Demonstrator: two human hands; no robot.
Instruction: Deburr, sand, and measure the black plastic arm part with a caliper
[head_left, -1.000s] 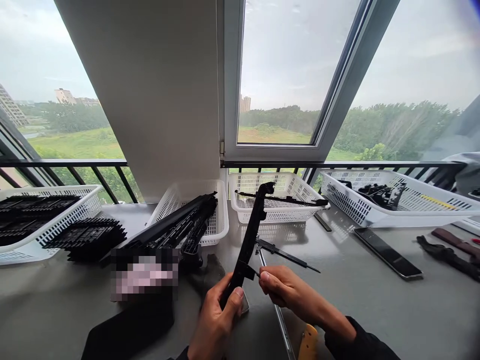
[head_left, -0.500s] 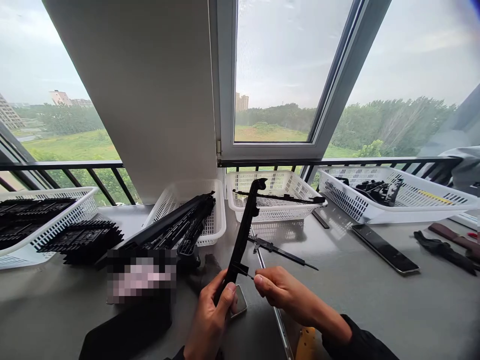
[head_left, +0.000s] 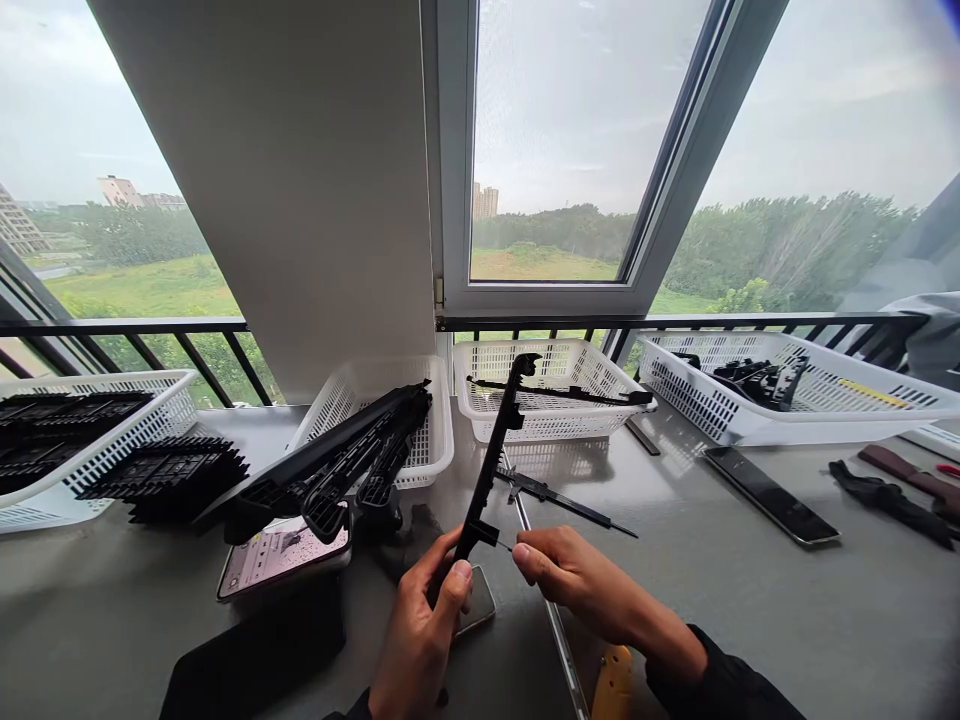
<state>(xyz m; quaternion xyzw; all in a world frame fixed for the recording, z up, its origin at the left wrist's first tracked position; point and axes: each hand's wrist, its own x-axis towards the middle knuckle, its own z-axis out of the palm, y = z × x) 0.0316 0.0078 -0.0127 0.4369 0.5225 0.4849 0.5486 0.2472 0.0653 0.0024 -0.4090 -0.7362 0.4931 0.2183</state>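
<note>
My left hand [head_left: 426, 620] is wrapped round the lower end of a long black plastic part [head_left: 491, 460], which leans up and to the right with a hooked top. A small block juts from the part's right side near its lower end. Beside that block my right hand [head_left: 566, 575] is closed in a pinch on a thin metal pin [head_left: 505, 546], whose tip points at the block. Whether the tip touches the block is too small to tell. The pin's other end is hidden in my fingers.
White baskets [head_left: 442, 440] with black parts line the back. A caliper [head_left: 559, 498], a phone [head_left: 772, 497], a lit phone [head_left: 281, 555], a steel ruler [head_left: 556, 640] and a yellow object [head_left: 613, 680] lie on the grey table [head_left: 750, 630].
My right hand has moved slightly right, and more of the thin pin shows between it and the block. My left hand holds the black part nearly as before.
</note>
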